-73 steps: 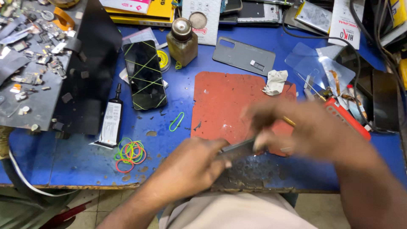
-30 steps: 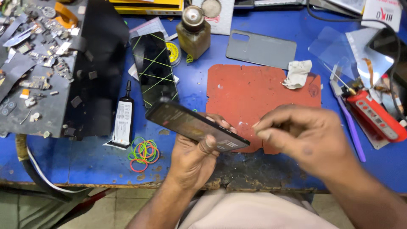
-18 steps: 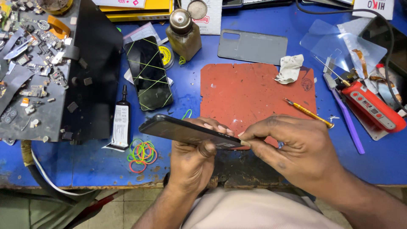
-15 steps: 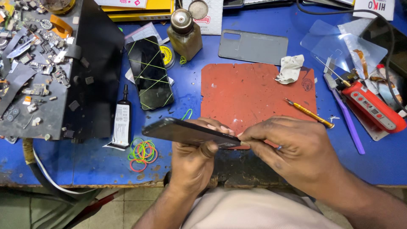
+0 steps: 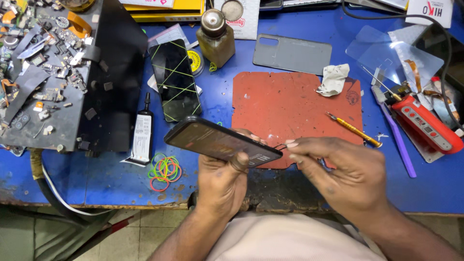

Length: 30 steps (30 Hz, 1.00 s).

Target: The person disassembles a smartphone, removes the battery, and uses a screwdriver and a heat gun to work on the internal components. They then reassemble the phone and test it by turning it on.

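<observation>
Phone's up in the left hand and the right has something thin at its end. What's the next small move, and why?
Probably ease the thin metal tool straight into the phone at its right end. The left hand holds the phone tilted above the red mat, and the right hand pinches the tool with its tip at that edge.

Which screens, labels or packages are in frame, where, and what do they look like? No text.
Phone: dark screen, tilted, held in left hand; right hand at its corner.
Second phone: on blue table, black screen crossed by green bands.
Glue tube: black, white label, left of the coloured rubber bands.
White card: behind the brown bottle.
Red device: right edge, buttons.
</observation>
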{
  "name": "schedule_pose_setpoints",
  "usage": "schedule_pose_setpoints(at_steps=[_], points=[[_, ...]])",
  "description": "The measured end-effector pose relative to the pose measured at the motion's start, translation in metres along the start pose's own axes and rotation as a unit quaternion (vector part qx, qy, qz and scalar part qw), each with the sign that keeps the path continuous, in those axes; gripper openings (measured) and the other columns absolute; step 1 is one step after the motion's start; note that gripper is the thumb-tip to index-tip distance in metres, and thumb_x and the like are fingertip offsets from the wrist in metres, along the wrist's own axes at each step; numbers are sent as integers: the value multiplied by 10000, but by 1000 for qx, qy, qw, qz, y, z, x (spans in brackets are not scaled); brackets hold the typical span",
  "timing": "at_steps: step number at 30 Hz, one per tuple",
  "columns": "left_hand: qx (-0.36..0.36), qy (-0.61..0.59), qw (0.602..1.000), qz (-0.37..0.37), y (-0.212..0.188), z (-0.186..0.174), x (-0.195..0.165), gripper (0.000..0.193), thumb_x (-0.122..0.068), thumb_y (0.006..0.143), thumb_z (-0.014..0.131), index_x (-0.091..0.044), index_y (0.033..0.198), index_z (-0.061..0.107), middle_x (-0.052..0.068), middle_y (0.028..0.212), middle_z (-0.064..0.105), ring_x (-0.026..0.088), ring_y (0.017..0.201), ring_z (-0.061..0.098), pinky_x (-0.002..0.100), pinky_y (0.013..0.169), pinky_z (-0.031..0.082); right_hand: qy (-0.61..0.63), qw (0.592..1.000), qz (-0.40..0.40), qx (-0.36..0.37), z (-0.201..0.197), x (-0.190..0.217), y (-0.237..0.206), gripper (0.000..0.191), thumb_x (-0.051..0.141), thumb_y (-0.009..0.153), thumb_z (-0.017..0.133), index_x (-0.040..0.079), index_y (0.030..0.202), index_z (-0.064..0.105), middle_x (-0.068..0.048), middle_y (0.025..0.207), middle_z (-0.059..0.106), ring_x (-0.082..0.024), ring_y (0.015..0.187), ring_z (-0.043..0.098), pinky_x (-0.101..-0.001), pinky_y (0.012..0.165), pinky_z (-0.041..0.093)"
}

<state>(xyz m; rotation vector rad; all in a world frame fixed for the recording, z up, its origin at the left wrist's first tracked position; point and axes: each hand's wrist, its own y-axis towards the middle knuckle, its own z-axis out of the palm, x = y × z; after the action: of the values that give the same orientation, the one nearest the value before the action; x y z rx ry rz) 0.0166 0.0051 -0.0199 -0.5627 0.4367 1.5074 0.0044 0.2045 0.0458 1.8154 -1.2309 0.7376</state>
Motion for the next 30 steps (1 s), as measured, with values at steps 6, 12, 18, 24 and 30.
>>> schedule_pose_setpoints(at_steps=[6,12,18,24,30], points=[[6,-7,1000,-2,-3,-1,7,338,-62,899,835,10,1185,669,136,1135,722,258,1066,695,440,987,548,129,990,48,30,14,-14,-10,173,-30,885,737,-2,1055,756,-144,1109,779,-171,1014,763,-265,871,617],[8,39,999,-16,-2,10,2,326,-63,913,810,-24,1198,658,93,1129,726,216,1060,697,430,992,560,121,992,11,32,0,-18,1,214,5,910,737,-23,1123,733,-144,1166,760,-185,1095,730,-299,955,579],[116,340,916,-178,-2,28,-12,334,-81,912,700,-37,1241,666,47,1129,746,112,1021,680,315,936,551,302,941,129,82,-23,-22,28,484,62,849,740,14,1310,601,-77,1158,733,-125,1044,716,-276,920,601],[161,424,887,-87,3,30,-19,345,-46,852,756,15,1183,677,69,1054,756,133,953,692,311,888,559,335,932,133,34,-25,-46,16,327,-49,956,727,-76,1267,627,-136,1113,723,-157,981,708,-322,907,597],[-10,278,952,127,-10,32,-26,256,-65,979,719,44,1205,668,66,1023,755,98,904,686,259,827,556,482,858,169,45,-12,-41,-17,465,-69,850,723,55,1264,551,-106,1142,715,-191,979,739,-391,844,634]])
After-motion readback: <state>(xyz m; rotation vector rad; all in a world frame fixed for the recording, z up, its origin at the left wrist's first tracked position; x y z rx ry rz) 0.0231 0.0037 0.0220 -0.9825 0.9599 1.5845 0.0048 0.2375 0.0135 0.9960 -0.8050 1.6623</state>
